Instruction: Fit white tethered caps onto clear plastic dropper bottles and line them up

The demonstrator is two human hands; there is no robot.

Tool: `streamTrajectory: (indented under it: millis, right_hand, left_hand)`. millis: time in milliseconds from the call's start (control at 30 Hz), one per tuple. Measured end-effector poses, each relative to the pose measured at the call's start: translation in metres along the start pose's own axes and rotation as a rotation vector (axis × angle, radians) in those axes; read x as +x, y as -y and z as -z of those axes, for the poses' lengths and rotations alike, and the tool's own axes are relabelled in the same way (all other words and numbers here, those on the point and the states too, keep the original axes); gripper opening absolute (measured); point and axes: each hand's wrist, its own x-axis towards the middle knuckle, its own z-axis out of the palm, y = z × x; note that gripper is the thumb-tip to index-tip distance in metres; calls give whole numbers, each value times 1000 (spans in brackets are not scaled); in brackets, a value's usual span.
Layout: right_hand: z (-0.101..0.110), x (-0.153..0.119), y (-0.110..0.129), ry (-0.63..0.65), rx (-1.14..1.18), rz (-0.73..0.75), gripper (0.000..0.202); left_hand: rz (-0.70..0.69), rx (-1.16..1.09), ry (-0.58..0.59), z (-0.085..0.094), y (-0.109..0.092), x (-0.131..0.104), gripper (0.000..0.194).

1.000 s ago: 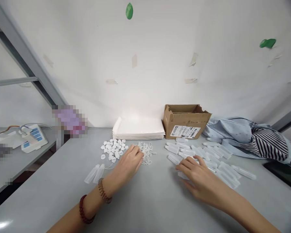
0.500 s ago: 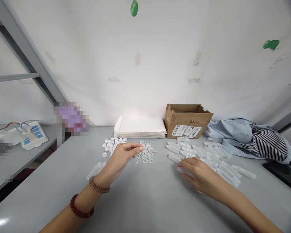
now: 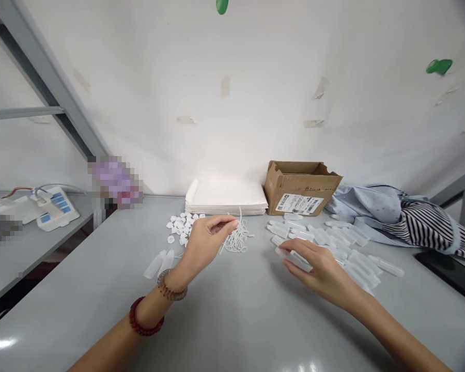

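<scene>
My left hand (image 3: 203, 245) is closed in a pinch on a thin white cord (image 3: 240, 211), whose end stands up above the fingertips. Just below and behind it lies a tangled heap of white cords (image 3: 238, 241). White caps (image 3: 181, 225) are heaped to the left of that hand, and two translucent tubes (image 3: 155, 264) lie beside its wrist. My right hand (image 3: 323, 266) has its thumb and fingers around a translucent plastic tube (image 3: 300, 261), at the near left side of a pile of similar tubes (image 3: 329, 237). The palm side of this grip is partly hidden.
A stack of white padded envelopes (image 3: 227, 199) and an open cardboard box (image 3: 302, 188) stand against the wall. To the right are folded cloth (image 3: 368, 206) and a dark phone-like object (image 3: 449, 271). A white power strip (image 3: 58, 206) rests on the neighbouring table.
My left hand has moved slightly right and up, and a cord end now shows above its fingers. The right hand has drawn a tube toward itself, off the pile's edge. The view has shifted slightly.
</scene>
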Motion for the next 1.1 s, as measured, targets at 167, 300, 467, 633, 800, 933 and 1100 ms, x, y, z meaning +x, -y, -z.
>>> streamTrajectory:
  millis: [167,300,467,633,800,933,1100]
  right_hand:
    - [-9,-1,1,-182,3,117,21]
    - [-14,-1,10,-253,57,103,23]
    - [-14,2,31,-258,180,8,24]
    - [-16,8,50,-280,278,-33,25]
    - [-23,9,55,-348,299,1,26]
    - [-28,2,55,-396,282,-4,24]
    - [-31,-7,55,-449,272,15,26]
  left_hand:
    - [-57,55,33,0,4,2,13]
    - [-79,26,75,0,-1,-5,14]
    - [-269,-13,152,-6,-9,-24,5]
    - [-449,75,178,-11,-7,-33,8]
    - [-591,179,130,-12,-4,-38,10]
    - [-704,218,103,-18,0,-45,16]
    - [-792,210,83,-27,3,-53,24]
